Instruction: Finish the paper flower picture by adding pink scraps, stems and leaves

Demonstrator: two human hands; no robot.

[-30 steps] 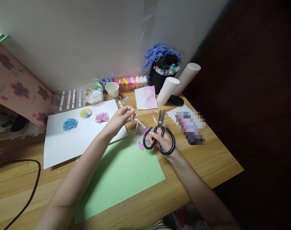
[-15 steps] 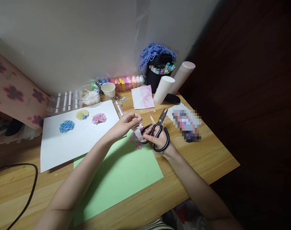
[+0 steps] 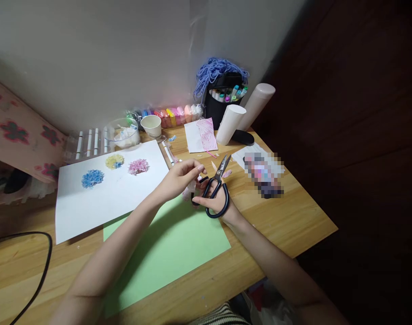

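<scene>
My right hand (image 3: 215,202) grips black-handled scissors (image 3: 215,186), blades pointing up and away, slightly parted. My left hand (image 3: 180,178) hovers just left of the blades with fingers pinched together over a small pile of pink paper scraps (image 3: 189,191), which it mostly hides. Both hands meet above the top edge of a green paper sheet (image 3: 168,246). A white sheet (image 3: 104,189) to the left carries three shredded clusters: blue (image 3: 92,178), yellow (image 3: 114,161) and pink (image 3: 138,166).
A black marker holder (image 3: 222,106) with purple yarn, two pale cylinders (image 3: 229,124), a paper cup (image 3: 151,125), a clear bowl (image 3: 124,134), coloured clay packs (image 3: 174,115) and a pink-scribbled paper (image 3: 201,135) line the wall. A black cable (image 3: 39,271) lies left. The table edge drops off right.
My left hand moved right and closer to the scissors, now covering the pink scraps. The scissors shifted left and tilted, blades leaning right. The view shifted slightly.
</scene>
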